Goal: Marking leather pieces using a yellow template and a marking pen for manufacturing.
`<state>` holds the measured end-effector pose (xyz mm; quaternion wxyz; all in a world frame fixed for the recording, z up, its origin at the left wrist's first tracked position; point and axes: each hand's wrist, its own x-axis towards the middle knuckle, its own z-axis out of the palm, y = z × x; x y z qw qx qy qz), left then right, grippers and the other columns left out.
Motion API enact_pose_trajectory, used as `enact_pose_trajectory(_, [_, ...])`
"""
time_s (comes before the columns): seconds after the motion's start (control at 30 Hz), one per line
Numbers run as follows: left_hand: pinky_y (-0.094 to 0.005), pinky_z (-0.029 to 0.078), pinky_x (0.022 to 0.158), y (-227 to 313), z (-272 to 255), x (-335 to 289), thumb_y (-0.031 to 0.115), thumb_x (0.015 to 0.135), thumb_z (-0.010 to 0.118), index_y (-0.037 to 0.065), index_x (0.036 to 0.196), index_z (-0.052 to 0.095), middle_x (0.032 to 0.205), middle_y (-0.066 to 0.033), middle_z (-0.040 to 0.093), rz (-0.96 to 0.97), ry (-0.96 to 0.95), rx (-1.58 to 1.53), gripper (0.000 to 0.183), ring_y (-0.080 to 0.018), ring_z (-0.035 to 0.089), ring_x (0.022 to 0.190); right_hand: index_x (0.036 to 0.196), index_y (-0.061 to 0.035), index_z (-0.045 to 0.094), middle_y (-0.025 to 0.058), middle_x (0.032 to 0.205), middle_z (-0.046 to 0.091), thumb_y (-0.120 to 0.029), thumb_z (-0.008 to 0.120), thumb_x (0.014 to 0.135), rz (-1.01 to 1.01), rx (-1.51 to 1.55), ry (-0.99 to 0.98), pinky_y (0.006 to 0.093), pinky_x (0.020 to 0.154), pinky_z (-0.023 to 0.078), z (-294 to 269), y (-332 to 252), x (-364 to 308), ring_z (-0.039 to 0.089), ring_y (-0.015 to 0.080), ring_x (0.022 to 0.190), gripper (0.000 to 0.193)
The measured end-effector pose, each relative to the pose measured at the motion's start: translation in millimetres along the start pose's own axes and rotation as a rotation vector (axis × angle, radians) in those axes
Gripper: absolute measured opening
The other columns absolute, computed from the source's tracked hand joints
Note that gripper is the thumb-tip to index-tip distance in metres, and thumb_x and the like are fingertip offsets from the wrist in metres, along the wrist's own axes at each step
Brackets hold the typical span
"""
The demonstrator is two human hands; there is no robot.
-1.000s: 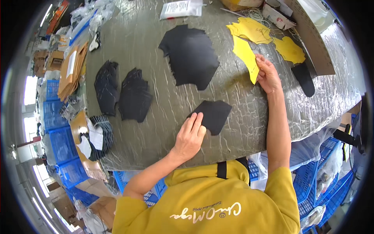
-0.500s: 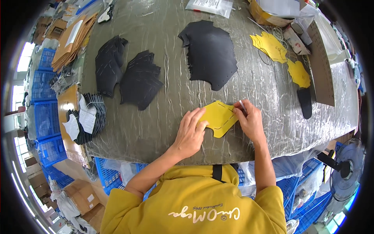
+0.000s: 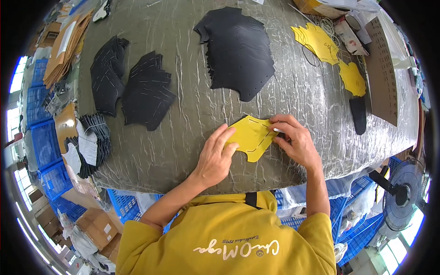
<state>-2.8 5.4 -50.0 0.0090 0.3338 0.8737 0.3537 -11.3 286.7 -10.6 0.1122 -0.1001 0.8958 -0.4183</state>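
A yellow slotted template (image 3: pixel 251 136) lies near the table's front edge, and the edge of a black piece shows from under its upper left side. My left hand (image 3: pixel 214 153) rests on the template's left part, fingers stretched out over its edge. At the right edge my right hand (image 3: pixel 295 140) has its fingers curled round a slim white-tipped pen (image 3: pixel 277 130); the fingertips touch the template's upper right corner. Beyond the hands is a stack of black cut pieces (image 3: pixel 240 55). Two fanned stacks of black pieces with slits, one farther left (image 3: pixel 107 75) and one nearer (image 3: pixel 149 91), lie to the left.
Yellow templates (image 3: pixel 316 43) with a cord lie at the right, beside a black strip (image 3: pixel 358 115) and an upright cardboard panel (image 3: pixel 381 73). Bundled dark pieces (image 3: pixel 94 142) sit at the left edge. A fan (image 3: pixel 403 195) stands at the lower right.
The head view has shifted, so most table items appear farther left and higher. The right fingers have changed their hold, and the pen now points more sideways. The black edge under the template shows more.
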Motion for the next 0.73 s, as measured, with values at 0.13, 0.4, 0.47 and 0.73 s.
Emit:
enact_pose_trajectory(0.13, [-0.0521, 0.042, 0.109, 0, 0, 0, -0.007, 0.08, 0.065, 0.004, 0.11, 0.059, 0.142, -0.0201, 0.049, -0.012, -0.02, -0.004, 0.033, -0.0447, 0.046, 0.137, 0.115, -0.0048, 0.069, 0.0063, 0.132, 0.065, 0.0, 0.076, 0.077, -0.108, -0.005, -0.035, 0.0391, 0.09, 0.057, -4, 6, 9, 0.067, 0.0303, 0.112, 0.039])
enact_pose_trajectory(0.4, [-0.0514, 0.043, 0.109, -3, -10, 6, -0.007, 0.08, 0.066, 0.004, 0.11, 0.06, 0.143, -0.0193, 0.049, 0.018, -0.077, -0.026, 0.033, -0.0419, 0.045, 0.139, 0.117, -0.0092, 0.07, 0.0032, 0.132, 0.065, -0.001, 0.079, 0.074, -0.164, -0.008, -0.172, 0.0388, 0.092, 0.058, -18, 11, 25, 0.067, 0.0284, 0.114, 0.044])
enact_pose_trajectory(0.47, [-0.0513, 0.043, 0.109, -3, -10, 6, -0.008, 0.079, 0.065, 0.004, 0.11, 0.06, 0.142, -0.0186, 0.05, 0.02, -0.085, -0.021, 0.033, -0.0417, 0.046, 0.138, 0.117, -0.0094, 0.07, 0.0031, 0.132, 0.065, -0.002, 0.079, 0.074, -0.177, -0.001, -0.186, 0.0386, 0.091, 0.058, -18, 13, 30, 0.067, 0.0281, 0.113, 0.044])
enact_pose_trajectory(0.73, [-0.0501, 0.042, 0.111, -19, -14, 5, 0.002, 0.082, 0.068, 0.007, 0.112, 0.063, 0.143, -0.0147, 0.052, 0.143, -0.14, 0.054, 0.031, -0.0399, 0.046, 0.138, 0.119, -0.0116, 0.07, 0.0035, 0.133, 0.062, -0.003, 0.08, 0.074, -0.18, -0.026, -0.204, 0.037, 0.09, 0.058, -15, 18, 28, 0.067, 0.0267, 0.113, 0.046])
